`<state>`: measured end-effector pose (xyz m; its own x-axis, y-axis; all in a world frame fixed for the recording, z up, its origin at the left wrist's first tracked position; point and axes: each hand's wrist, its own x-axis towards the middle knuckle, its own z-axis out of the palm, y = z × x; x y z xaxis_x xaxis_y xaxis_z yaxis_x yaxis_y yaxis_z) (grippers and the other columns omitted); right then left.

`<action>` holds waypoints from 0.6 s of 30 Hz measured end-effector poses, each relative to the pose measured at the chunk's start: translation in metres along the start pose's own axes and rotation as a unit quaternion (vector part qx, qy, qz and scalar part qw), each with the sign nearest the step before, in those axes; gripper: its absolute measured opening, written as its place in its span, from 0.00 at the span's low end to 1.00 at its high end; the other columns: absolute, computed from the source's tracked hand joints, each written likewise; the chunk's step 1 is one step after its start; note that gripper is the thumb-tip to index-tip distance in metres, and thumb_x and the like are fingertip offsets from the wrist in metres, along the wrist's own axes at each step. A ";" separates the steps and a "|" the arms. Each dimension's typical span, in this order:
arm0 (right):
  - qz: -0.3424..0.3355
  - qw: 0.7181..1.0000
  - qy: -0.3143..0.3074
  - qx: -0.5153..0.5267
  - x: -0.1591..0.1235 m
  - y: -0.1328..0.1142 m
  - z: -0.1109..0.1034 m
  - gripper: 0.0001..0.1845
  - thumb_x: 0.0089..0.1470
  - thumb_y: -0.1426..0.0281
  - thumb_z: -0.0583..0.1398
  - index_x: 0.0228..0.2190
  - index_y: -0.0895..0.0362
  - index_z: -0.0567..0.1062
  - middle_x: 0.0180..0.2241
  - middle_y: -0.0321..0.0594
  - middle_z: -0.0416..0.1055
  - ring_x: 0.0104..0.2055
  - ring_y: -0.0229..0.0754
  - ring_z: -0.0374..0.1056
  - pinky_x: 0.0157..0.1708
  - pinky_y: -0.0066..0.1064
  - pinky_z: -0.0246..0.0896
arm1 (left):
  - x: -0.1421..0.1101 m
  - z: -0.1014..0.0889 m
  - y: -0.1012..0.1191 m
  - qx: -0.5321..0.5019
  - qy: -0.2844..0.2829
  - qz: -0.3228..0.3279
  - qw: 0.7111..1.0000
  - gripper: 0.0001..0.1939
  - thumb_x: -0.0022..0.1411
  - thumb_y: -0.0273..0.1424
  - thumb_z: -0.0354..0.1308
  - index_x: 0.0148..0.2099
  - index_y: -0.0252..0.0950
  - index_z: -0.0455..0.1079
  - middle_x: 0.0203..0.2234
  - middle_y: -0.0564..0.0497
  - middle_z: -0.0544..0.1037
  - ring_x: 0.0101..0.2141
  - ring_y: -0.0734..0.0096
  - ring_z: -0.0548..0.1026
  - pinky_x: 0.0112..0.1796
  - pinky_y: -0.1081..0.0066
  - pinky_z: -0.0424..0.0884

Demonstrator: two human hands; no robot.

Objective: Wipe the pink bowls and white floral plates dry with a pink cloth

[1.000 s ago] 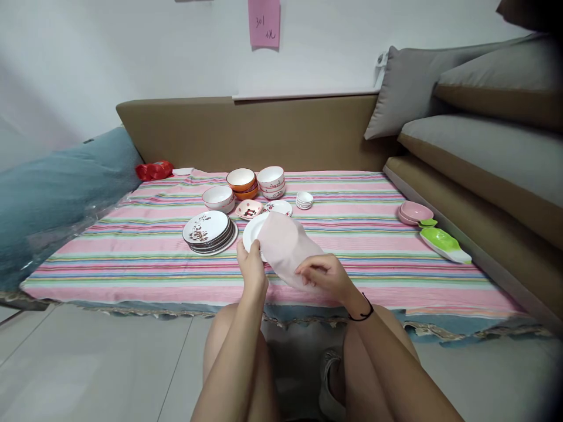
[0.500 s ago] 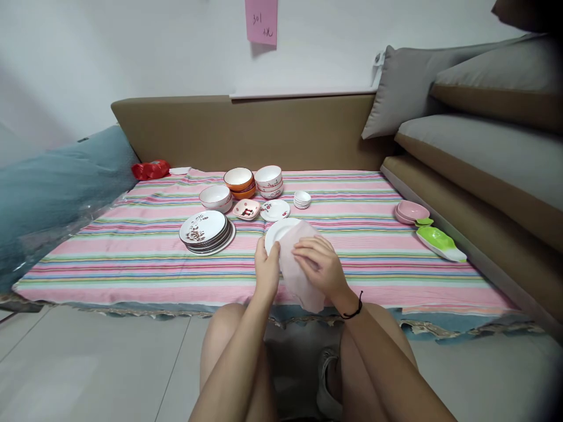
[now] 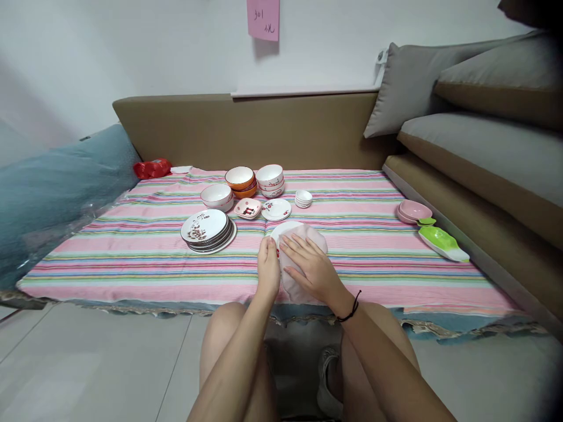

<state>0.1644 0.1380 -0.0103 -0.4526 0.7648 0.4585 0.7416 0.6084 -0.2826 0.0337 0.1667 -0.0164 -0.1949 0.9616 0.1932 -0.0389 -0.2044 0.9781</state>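
My left hand grips the left edge of a white plate, its thumb on the near side; a bit of red pattern shows by the thumb. A thin pale pink cloth covers most of the plate. My right hand lies flat on the cloth, fingers stretched out and a little apart, pressing it against the plate. Beyond them are a small flowered plate, a square pink dish and a stack of tiny white dishes. To the left stands a stack of flowered plates.
Stacked bowls, orange and white, stand behind, with white bowls left of them. Pink bowls and a green dish lie at right, beside piled cushions. A red package sits at the back left of the striped cloth.
My right hand has gone from pinching the pink cloth to lying flat on it. The cloth's loose lower end has drawn up and now spreads over the plate. My left hand keeps its grip.
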 end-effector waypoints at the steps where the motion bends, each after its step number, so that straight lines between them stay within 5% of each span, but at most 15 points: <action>1: 0.001 1.000 -0.005 -0.007 0.000 0.000 0.001 0.29 0.62 0.59 0.48 0.61 0.55 0.56 0.63 0.40 0.52 0.66 0.48 0.45 0.63 0.47 0.45 | -0.001 0.000 0.001 0.001 -0.001 0.004 1.000 0.15 0.63 0.44 0.50 0.31 0.38 0.65 0.28 0.52 0.67 0.33 0.68 0.66 0.38 0.71 0.63; 18: 0.100 0.994 0.011 -0.032 0.006 0.015 0.020 0.32 0.63 0.56 0.43 0.64 0.57 0.47 0.66 0.42 0.41 0.68 0.50 0.35 0.63 0.50 0.36 | -0.007 0.005 -0.006 0.029 -0.079 -0.013 0.996 0.18 0.63 0.44 0.49 0.26 0.38 0.57 0.21 0.56 0.59 0.26 0.71 0.59 0.30 0.72 0.57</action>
<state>0.1627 0.1564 -0.0287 -0.2819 0.8637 0.4178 0.8459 0.4292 -0.3166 0.0402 0.1618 -0.0235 -0.0369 0.9844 0.1723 0.0157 -0.1718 0.9850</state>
